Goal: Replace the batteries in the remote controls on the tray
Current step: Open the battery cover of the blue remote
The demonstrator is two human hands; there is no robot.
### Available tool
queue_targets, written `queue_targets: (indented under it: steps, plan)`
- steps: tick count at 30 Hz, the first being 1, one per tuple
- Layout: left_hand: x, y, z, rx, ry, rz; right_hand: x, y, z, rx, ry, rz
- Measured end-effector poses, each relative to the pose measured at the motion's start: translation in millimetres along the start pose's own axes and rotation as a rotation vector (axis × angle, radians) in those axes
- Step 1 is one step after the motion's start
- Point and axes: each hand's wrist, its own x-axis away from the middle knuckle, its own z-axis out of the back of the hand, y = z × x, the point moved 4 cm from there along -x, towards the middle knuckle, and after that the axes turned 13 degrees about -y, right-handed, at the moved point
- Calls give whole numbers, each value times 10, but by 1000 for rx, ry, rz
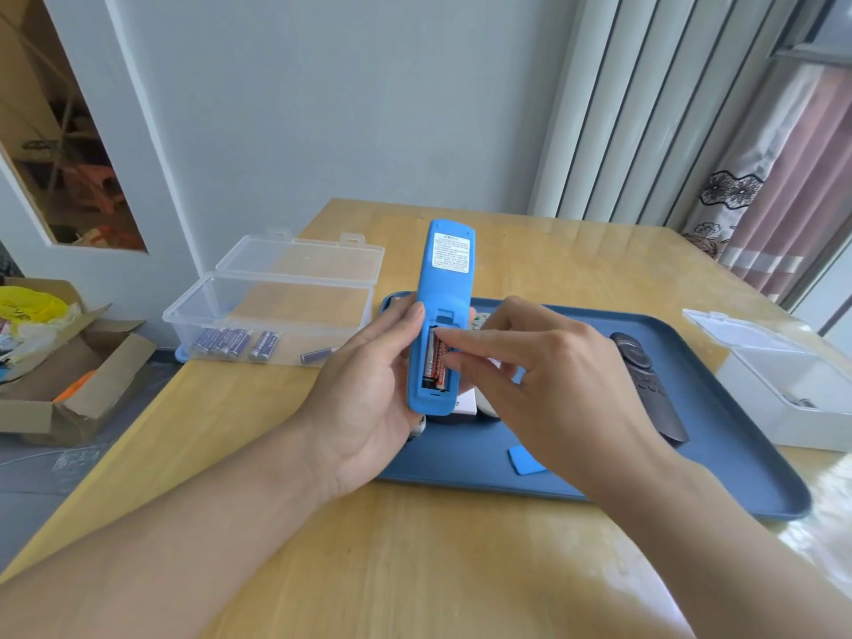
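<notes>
My left hand (369,389) grips a blue remote (442,288), back side up, above the left part of the blue tray (719,463). Its battery bay is uncovered and holds two red batteries (433,362). My right hand (539,375) reaches in from the right, index fingertip touching the top end of the batteries. The blue battery cover (525,459) lies on the tray near its front edge. A dark remote (645,380) lies on the tray to the right. A pale remote (482,321) and a white one (465,405) show partly behind my hands.
A clear lidded box (276,311) with several blue-purple batteries (235,343) sits on the wooden table, left of the tray. A white open box (783,385) stands at the right edge. A cardboard carton (69,385) is on the floor at the left.
</notes>
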Motion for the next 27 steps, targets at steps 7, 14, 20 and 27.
queue_targets:
  steps: [7, 14, 20, 27]
  plan:
    - [-11, 4, -5, 17, -16, -20, -12, -38, -48, 79, 32, -7]
    - [0, 26, -10, -183, 32, -35, -5, -87, -92, 82, 127, -57]
    - [2, 25, -26, -218, -8, -70, 10, -62, -88, -62, 175, -62]
    - [-28, -6, 57, -315, -23, -31, -1, -51, -30, -117, 134, -131]
